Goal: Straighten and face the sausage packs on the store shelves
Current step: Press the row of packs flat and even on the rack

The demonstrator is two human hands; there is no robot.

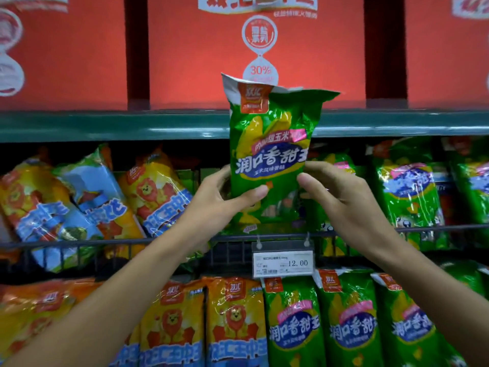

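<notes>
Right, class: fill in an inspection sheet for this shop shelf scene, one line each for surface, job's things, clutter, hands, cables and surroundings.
Surface: wire shelf rail across the middle, green shelf edge above.
Job's things: green pack held upright, label facing the camera, top flap crumpled; green packs standing to the right; yellow packs on the left leaning crookedly; lower row of packs upright.
Clutter: nothing seen.
Hands: left hand grips the held pack's lower left, thumb across the front; right hand holds its right edge.
Cables: nothing seen.
Surroundings: price tag reading 12.00; red posters above.
</notes>
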